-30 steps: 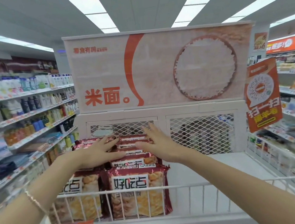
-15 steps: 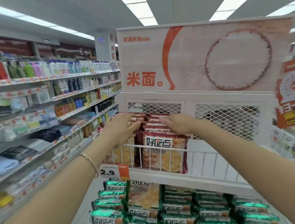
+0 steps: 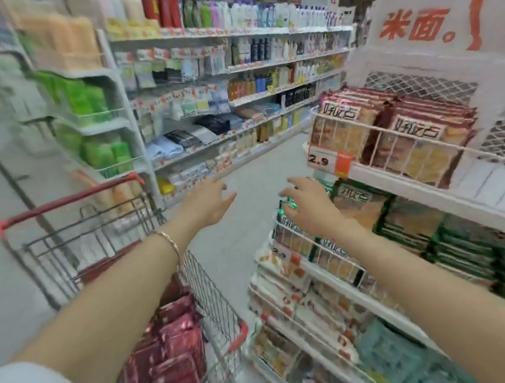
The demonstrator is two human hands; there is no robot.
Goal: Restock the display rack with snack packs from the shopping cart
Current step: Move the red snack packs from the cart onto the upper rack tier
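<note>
Bright even store lighting, heavy motion blur at left and lower right edges; wide-angle bending, centre sharper
</note>
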